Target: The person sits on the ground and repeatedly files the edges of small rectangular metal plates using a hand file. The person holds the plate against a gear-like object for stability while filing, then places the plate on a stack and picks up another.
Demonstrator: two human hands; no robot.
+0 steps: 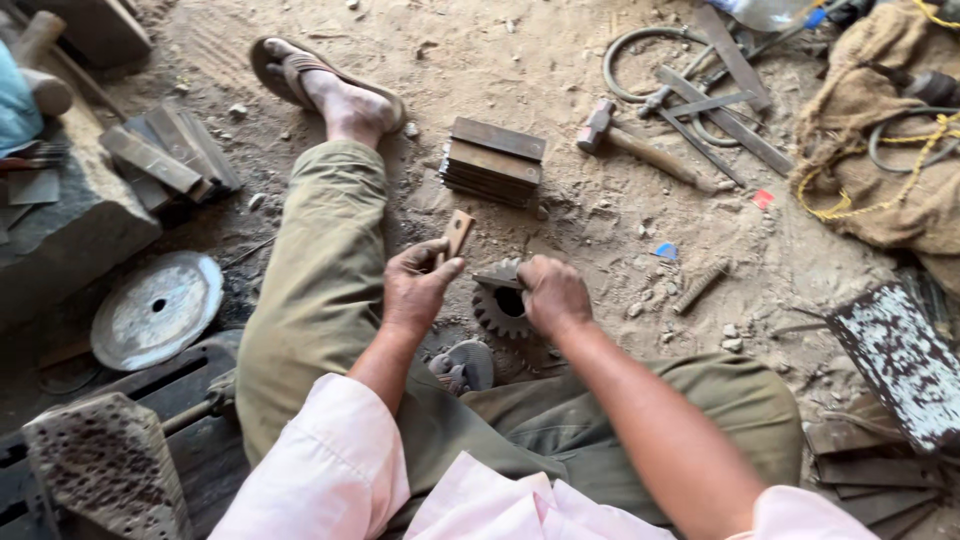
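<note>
Pale pink sleeves (330, 470) rolled up well behind each grip, bare forearms, olive-green trousers (320, 290), and a brown strapped sandal (300, 75) on the foot

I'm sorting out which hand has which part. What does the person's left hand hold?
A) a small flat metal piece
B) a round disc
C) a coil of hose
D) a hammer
A: the left hand grips a small flat metal piece, while the right hand rests on the toothed gear.

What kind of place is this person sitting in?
Probably a small metalworking or blacksmith's workshop with a dirt floor. A hammer lies in the sand beside a stack of flat metal plates, and the right hand rests on a toothed gear, while the left hand holds a small flat piece.
</note>
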